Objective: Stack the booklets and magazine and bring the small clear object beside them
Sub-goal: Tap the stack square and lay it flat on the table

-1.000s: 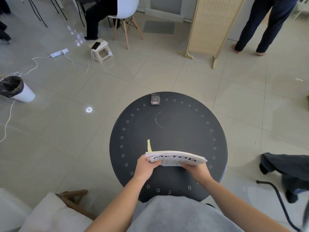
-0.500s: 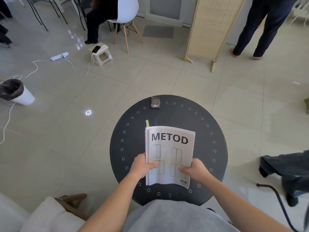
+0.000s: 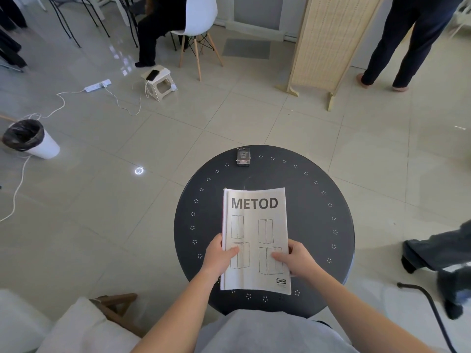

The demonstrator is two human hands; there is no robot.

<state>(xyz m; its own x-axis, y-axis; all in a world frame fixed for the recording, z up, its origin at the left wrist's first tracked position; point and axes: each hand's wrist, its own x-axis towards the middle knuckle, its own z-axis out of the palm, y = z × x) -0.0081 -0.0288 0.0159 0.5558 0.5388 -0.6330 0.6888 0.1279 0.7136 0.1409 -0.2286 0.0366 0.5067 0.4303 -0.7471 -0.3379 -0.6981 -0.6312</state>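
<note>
Centrally, lower half of frame: round dark table [image 3: 318, 200], rim dotted with small white flower marks

Item 1: stack of booklets [image 3: 256, 240], lying flat on the table, long side running away from the viewer, bottom edge near the table's near rim. Top cover white, printed "METOD" above four line drawings of cabinets, small logo at lower right corner. A thin reddish edge of another item shows along the stack's left side; how many pieces lie beneath cannot be told

Item 2: left hand [image 3: 219, 258], at the stack's lower left edge; thumb laid over the cover, remaining fingers hidden under or behind the edge, so it pinches the stack's side

Item 3: right hand [image 3: 297, 259], at the stack's lower right edge; fingers [image 3: 279, 256] together and resting flat on the cover, thumb at the outer edge

Item 4: small clear object [image 3: 243, 156], a little rectangular case with dark contents, at the far rim of the table, upper centre of the tabletop, well apart from the stack and untouched

Surroundings: pale tiled floor [image 3: 102, 200]; white bin [image 3: 30, 138] with black liner at left; white chair [image 3: 198, 21] at top; woven screen [image 3: 328, 39] at upper right
</note>
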